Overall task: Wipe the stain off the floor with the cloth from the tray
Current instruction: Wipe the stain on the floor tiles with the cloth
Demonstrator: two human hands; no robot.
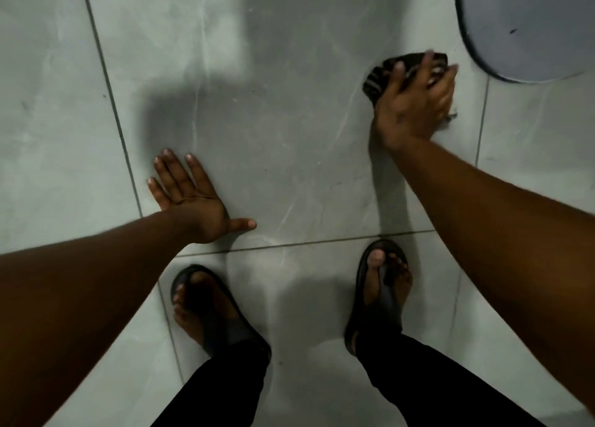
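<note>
My right hand (415, 104) is at the upper right, pressed down on a dark striped cloth (378, 77) that lies on the grey tiled floor (289, 136). Most of the cloth is hidden under the palm and fingers; its striped edge shows on the left and far side. My left hand (190, 198) rests flat on the floor at the left, fingers spread, holding nothing. A small dark mark (450, 116) shows on the floor beside my right hand. The grey tray (531, 24) lies at the top right corner, just beyond the cloth.
My two feet in dark sandals (219, 310) (380, 294) stand at the bottom centre, below black trouser legs. Dark grout lines (112, 104) cross the tiles. Shadows of my arms fall on the middle tile.
</note>
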